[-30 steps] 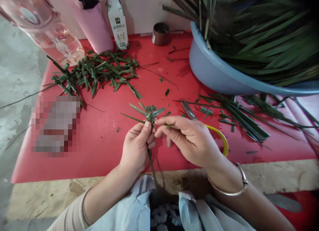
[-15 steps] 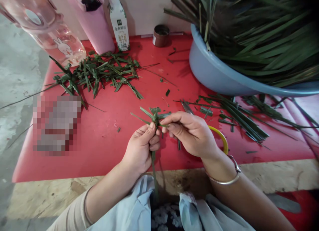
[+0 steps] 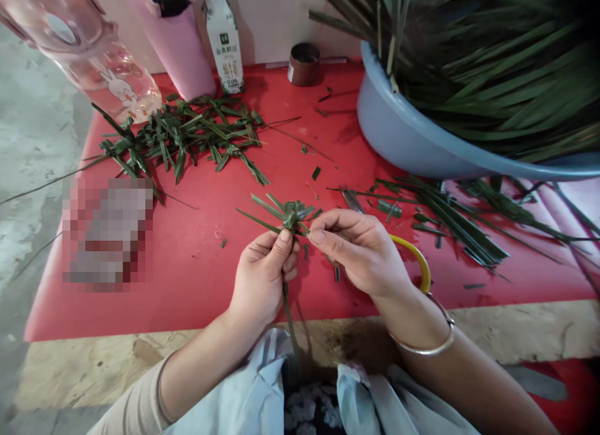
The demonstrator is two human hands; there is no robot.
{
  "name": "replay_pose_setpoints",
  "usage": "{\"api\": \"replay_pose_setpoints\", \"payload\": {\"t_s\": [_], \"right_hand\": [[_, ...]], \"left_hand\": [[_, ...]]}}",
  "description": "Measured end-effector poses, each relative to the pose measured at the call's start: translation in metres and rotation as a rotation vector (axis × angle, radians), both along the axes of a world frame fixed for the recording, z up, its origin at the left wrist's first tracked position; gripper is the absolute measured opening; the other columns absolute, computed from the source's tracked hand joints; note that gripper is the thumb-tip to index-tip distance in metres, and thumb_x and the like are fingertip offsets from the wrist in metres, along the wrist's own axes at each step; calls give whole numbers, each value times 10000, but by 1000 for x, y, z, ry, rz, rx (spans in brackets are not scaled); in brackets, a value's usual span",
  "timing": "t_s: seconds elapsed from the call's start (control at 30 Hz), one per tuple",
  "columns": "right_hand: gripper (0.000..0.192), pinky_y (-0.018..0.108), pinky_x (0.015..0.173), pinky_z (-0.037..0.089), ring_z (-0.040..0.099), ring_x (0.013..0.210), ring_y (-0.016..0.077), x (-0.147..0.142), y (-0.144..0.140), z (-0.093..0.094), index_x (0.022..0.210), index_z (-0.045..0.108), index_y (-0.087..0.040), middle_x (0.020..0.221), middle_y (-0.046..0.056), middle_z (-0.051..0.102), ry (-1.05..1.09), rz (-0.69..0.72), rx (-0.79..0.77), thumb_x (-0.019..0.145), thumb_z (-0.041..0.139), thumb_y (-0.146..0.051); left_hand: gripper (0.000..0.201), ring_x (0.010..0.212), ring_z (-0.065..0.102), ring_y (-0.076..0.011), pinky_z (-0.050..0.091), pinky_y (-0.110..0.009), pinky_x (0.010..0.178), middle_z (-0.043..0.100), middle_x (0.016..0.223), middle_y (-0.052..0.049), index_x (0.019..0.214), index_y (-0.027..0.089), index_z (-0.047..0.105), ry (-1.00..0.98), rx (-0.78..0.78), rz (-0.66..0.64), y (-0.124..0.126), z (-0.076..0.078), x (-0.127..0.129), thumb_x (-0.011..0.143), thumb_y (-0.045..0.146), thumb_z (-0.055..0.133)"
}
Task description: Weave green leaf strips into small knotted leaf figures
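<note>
Between my hands is a small woven palm-leaf figure [image 3: 290, 217], a green knot with strips sticking out on several sides and one long strip hanging down toward my lap. My left hand [image 3: 267, 269] is closed on it, thumb pressed just below the knot. With thumb and forefinger, my right hand [image 3: 356, 247] pinches the tip of a short leaf strip at the knot's right side. Scissors with a yellow handle [image 3: 419, 260] lie partly hidden behind my right hand, their blade [image 3: 350, 199] showing beyond it.
Similar woven leaf pieces [image 3: 182, 135] are heaped at the back left. A blue basin [image 3: 403, 135] full of long leaves stands at the right, cut strips [image 3: 454, 222] before it. Behind are a bunny-print bottle [image 3: 122, 88], pink bottle [image 3: 187, 47], milk bottle [image 3: 227, 47] and brown jar [image 3: 304, 65].
The leaf figure has turned slightly in my left hand, its left strips fanning wider. My right fingers have shifted their pinch to the tip of a strip.
</note>
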State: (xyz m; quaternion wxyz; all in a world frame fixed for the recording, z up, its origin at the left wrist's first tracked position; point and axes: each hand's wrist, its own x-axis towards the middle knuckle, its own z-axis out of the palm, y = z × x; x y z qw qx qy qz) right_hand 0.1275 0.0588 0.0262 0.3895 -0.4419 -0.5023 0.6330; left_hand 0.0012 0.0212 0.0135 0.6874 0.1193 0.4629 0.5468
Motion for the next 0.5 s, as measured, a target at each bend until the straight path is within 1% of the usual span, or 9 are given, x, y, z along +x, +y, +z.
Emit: {"api": "replay_pose_setpoints", "payload": {"t_s": [0.13, 0.23, 0.33, 0.5], "right_hand": [[113, 175, 385, 326, 400, 431, 52, -3, -3, 7, 708, 605, -157, 537, -37, 510, -118, -25, 28, 764, 614, -254], [116, 174, 383, 307, 374, 422, 46, -5, -4, 10, 669, 589, -150, 514, -45, 485, -166, -32, 22, 762, 600, -219], [133, 172, 388, 298, 357, 428, 44, -5, -4, 10, 658, 586, -145, 512, -46, 472, -189, -49, 27, 767, 593, -222], [137, 173, 397, 298, 370, 447, 49, -5, -5, 5, 682, 596, -145, 536, -39, 491, -181, -64, 22, 769, 600, -251]], "left_hand": [[249, 418, 306, -29, 251, -163, 392, 411, 493, 51, 625, 136, 556, 13, 15, -17, 0, 0, 0, 743, 336, 645], [237, 419, 304, -33, 250, -165, 397, 397, 479, 53, 629, 140, 560, 27, 29, -9, -1, -1, 0, 759, 326, 631], [228, 426, 310, -33, 250, -166, 401, 415, 497, 46, 645, 138, 568, 42, 34, -12, -2, -1, 0, 773, 321, 617], [237, 420, 312, -35, 254, -171, 399, 417, 497, 45, 637, 139, 564, 48, 40, -18, -3, -1, 0, 763, 331, 625]]}}
